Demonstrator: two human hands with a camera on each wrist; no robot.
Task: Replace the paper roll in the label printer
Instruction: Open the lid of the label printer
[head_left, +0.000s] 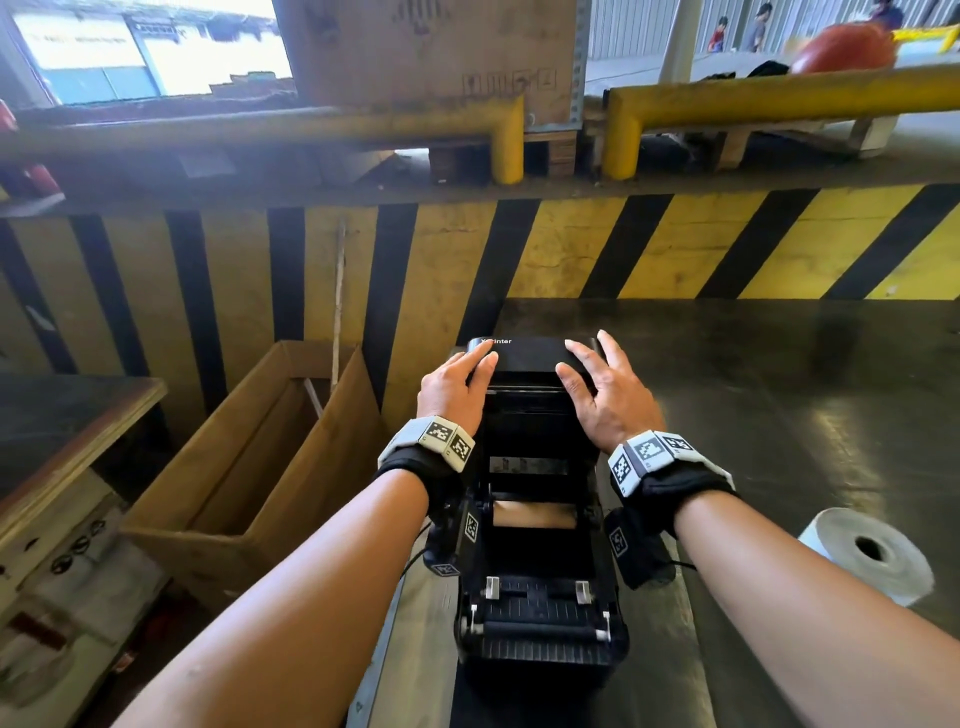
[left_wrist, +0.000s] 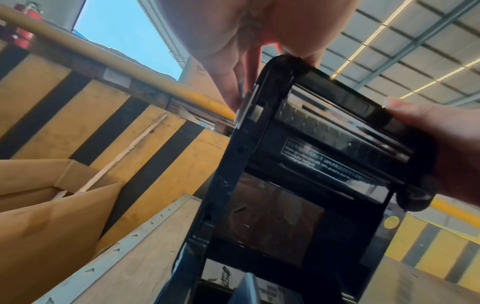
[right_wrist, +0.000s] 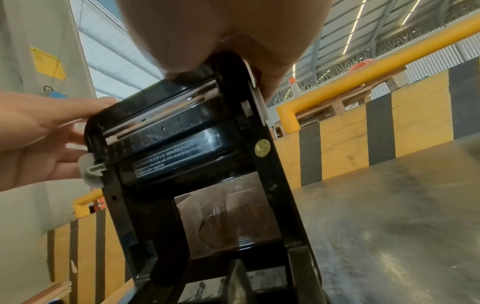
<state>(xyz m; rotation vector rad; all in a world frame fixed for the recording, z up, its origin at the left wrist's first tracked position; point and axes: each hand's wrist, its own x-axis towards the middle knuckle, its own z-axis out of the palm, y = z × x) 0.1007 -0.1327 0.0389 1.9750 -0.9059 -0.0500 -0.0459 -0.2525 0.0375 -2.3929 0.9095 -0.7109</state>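
The two forearms fill the bottom of the head view, and between them stands the label printer on the dark surface. Its lid is raised, so the inside is exposed. Just behind the wrists, in the roll bay, lies a brown cardboard core; it looks like a used-up roll, with no white paper on it.

The left hand rests on the left corner of the lid with the fingers stretched over the top, and the wrist view shows the thumb along the lid's side edge. The right hand lies on the right corner in the same way, fingers spread and nearly straight. Neither hand is closed around anything; both only steady the lid.

The new white paper roll lies on the surface, to the right of the right forearm and well apart from the printer. To the left of the left arm stands an open cardboard box.

I judge the step in hand is opening the lid fully. It is best to push evenly at both corners until it stays up alone, then free one hand to lift out the core.
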